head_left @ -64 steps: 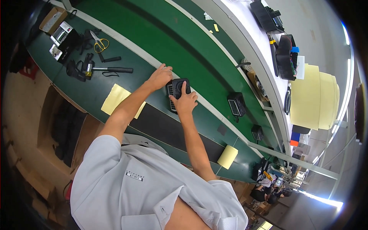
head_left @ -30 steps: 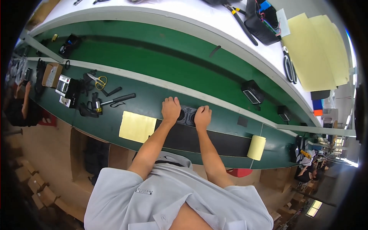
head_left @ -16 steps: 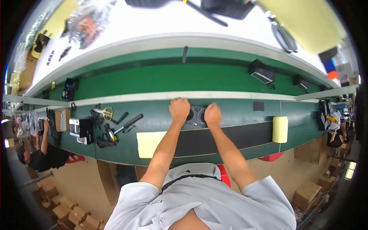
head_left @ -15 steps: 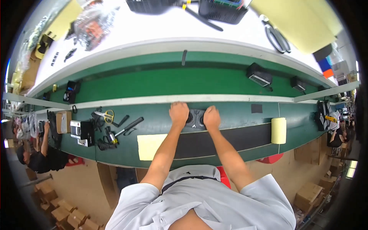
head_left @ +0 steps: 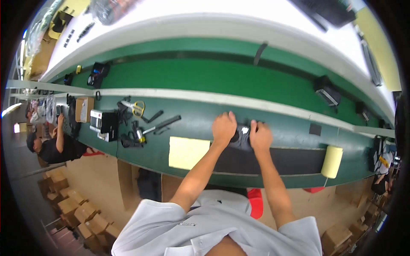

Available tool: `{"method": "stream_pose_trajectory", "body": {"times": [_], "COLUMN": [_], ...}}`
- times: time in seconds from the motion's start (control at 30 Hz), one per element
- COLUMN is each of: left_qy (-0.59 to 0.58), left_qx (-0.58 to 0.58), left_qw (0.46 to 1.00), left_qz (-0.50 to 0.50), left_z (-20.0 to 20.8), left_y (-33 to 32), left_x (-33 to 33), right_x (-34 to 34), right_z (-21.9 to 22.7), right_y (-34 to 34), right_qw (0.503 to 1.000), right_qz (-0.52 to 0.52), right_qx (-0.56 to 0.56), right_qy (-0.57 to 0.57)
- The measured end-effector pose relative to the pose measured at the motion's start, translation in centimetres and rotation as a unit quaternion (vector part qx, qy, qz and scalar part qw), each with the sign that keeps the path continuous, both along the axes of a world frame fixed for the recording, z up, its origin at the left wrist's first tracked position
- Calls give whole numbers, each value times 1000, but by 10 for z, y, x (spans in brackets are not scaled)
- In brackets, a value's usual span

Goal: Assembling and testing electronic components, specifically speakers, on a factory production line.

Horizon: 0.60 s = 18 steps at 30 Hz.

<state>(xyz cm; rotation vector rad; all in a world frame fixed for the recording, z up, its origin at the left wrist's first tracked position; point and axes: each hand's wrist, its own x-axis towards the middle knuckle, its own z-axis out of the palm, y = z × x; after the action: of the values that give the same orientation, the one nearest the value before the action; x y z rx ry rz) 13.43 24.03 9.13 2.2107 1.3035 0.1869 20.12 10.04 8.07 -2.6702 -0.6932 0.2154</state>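
Observation:
A dark grey device (head_left: 242,138) with a round black part toward its end lies on the green bench, just beyond a long black mat (head_left: 277,160). What kind of device it is I cannot make out. My left hand (head_left: 224,129) closes over its left end, thumb side inward. Its right end sits under my right hand (head_left: 260,137), whose fingers are curled round it. Both hands cover much of the device. A yellow sheet (head_left: 188,152) lies left of the mat, near my left forearm.
To the left lie yellow-handled scissors (head_left: 138,108), a black-handled tool (head_left: 167,123) and a black-and-white box (head_left: 103,121). A yellow roll (head_left: 332,161) stands at the mat's right end. Beyond runs a green channel (head_left: 192,73) holding a black boxy unit (head_left: 327,91). A co-worker (head_left: 55,143) sits far left.
The whole view has swung, so the bench now looks tilted and shifted. Both hands stay on the device, with its middle now partly bright with glare.

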Motion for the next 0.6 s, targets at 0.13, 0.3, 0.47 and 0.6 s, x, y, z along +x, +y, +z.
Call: {"method": "stream_pose_trajectory", "body": {"times": [0.13,0.3,0.47,0.6], "left_qy": [-66,-49,-80,-154], "left_qx": [66,82,140,189], "left_qw": [995,995,982,968], "left_qz": [-29,-14,-95,-59], "left_z": [-26,-20,-26,-33], "left_y": [-2,-2,-7,-21], "left_x": [-5,-16,-26,-56], "right_x": [11,-9,16,45], "right_z": [8,30,9,0], "right_y": [12,14,17,37], "right_qw": [999,964,943,822], "right_qz": [2,146,297,364], "right_qx": [1,101,1,-152], "right_qy": [-38,-196,151,411]}}
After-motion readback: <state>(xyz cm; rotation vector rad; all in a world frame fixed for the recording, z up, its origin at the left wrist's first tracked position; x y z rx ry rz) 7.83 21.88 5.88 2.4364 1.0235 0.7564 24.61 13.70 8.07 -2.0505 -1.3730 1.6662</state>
